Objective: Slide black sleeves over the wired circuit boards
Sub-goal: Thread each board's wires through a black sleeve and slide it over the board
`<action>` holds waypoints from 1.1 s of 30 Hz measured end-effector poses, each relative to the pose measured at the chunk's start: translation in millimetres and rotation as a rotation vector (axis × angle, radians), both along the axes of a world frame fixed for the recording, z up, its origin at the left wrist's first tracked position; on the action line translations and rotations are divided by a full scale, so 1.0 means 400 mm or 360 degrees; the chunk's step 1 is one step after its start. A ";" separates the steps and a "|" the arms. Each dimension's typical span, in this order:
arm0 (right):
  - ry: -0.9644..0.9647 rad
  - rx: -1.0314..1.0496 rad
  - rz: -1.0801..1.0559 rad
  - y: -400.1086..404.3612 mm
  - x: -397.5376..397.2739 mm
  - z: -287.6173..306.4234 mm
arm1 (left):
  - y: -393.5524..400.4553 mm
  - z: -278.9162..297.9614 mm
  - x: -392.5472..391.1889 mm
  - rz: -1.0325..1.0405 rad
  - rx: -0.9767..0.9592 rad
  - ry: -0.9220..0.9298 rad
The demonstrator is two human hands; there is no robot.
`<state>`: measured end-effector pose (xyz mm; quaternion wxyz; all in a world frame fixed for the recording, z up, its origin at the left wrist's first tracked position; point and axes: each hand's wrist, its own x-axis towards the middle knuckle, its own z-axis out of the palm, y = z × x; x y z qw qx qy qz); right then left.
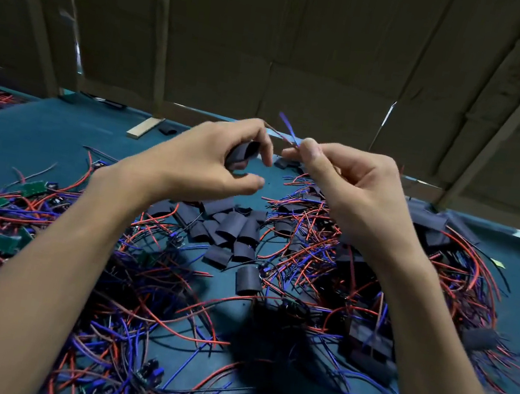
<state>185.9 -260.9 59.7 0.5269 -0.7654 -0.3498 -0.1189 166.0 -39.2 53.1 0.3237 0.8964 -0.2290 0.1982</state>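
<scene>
My left hand (210, 159) is raised above the table and curls its fingers round a black sleeve (241, 155). My right hand (339, 178) pinches thin wires (287, 130), blue and red, between thumb and forefinger, just right of the sleeve's open end. The board on those wires is hidden inside the left hand or the sleeve. A heap of loose black sleeves (230, 229) lies on the table below both hands. Bare green circuit boards (5, 243) with red and blue wires lie at the left.
Tangled red and blue wires (142, 297) cover the teal table (41, 137). Sleeved boards lie piled at the right (372, 341). A cardboard wall (307, 52) closes off the table's far edge, with a small wooden block (144, 127) at its foot.
</scene>
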 end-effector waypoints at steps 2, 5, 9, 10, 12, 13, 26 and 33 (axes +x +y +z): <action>-0.0075 -0.0007 0.0069 -0.003 -0.006 -0.001 | -0.018 0.012 -0.011 -0.0053 -0.0030 -0.0147; 0.0122 0.0134 0.0245 -0.009 -0.007 0.004 | -0.029 0.022 -0.019 -0.0089 -0.0091 -0.0207; 0.0218 0.0320 0.0320 -0.006 -0.018 0.012 | -0.022 0.024 -0.021 -0.0098 -0.0152 -0.0183; 0.0081 0.0237 0.0261 -0.005 -0.022 0.012 | -0.021 0.025 -0.022 -0.0100 -0.0171 -0.0166; -0.0128 0.0130 0.0203 -0.001 -0.032 0.012 | -0.022 0.028 -0.023 -0.0124 -0.0211 -0.0130; -0.0169 0.0134 0.0191 0.001 -0.035 0.012 | -0.023 0.030 -0.024 -0.0148 -0.0227 -0.0121; -0.0621 -0.0185 -0.0021 0.004 -0.031 0.014 | -0.035 0.031 -0.028 -0.0140 0.0002 -0.0224; 0.0442 -0.0247 0.0148 -0.017 0.006 0.000 | -0.021 0.007 -0.012 0.0120 0.0327 -0.0298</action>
